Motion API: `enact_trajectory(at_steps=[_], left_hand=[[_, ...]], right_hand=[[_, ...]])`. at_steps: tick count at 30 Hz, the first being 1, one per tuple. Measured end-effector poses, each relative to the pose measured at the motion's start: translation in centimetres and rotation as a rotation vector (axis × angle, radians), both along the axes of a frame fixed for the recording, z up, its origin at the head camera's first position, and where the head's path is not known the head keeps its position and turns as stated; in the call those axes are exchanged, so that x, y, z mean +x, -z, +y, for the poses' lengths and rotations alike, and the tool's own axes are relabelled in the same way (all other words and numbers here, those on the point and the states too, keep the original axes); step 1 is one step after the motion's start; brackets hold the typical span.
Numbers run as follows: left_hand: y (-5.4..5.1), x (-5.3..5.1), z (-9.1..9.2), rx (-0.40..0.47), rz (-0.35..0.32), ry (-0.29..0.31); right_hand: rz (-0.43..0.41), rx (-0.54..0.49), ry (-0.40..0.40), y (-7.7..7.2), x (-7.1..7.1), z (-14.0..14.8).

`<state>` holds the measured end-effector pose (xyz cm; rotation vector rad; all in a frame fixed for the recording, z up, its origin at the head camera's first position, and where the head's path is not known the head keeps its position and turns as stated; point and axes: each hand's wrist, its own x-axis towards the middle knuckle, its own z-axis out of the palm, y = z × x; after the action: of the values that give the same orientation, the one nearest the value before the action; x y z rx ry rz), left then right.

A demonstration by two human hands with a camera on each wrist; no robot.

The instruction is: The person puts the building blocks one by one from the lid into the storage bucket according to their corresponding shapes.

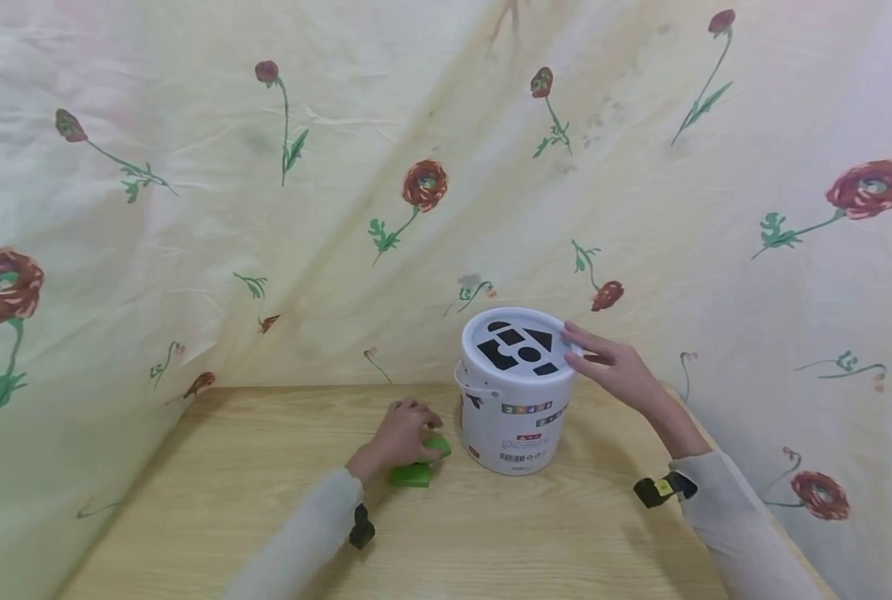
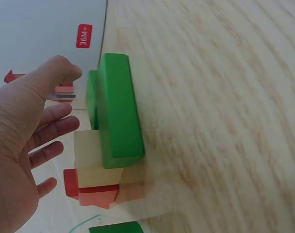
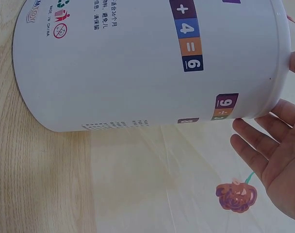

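Nearest the lens in the left wrist view is our left hand, its thumb and loosely bent fingers apart with nothing clamped between them; whether a fingertip brushes a block, we cannot tell. In the head view one green block sits at its four o'clock and another green block at its six. Our right hand is at the three o'clock edge of the lid, fingers parted and touching the rim rather than wrapped round anything. To handle a green block cleanly, we judge it best to set thumb and fingers on opposite long faces, minding the cream block and red block close by, which a careless sweep could knock. The right fingertips need only light pressure, since a hard sideways push might slide or tip the white bucket, upright between two and three o'clock from the left hand. Its handle hangs at the lid's eight o'clock, so we should give it room. All this rests on the worktop; beyond, at twelve o'clock, hangs a flowered cloth.
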<state>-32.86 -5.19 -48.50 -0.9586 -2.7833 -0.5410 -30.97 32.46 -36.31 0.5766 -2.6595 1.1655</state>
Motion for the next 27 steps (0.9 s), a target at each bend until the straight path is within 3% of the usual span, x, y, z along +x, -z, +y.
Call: enact_trajectory(at_steps=[9, 27], left_hand=[[0.8, -0.2, 0.6, -0.025, -0.041, -0.038], [1.0, -0.1, 1.6, -0.015, -0.052, -0.07]], right_hand=[[-0.004, -0.001, -0.009, 0.1, -0.1, 0.1], [-0.004, -0.012, -0.011, 0.2, -0.2, 0.1]])
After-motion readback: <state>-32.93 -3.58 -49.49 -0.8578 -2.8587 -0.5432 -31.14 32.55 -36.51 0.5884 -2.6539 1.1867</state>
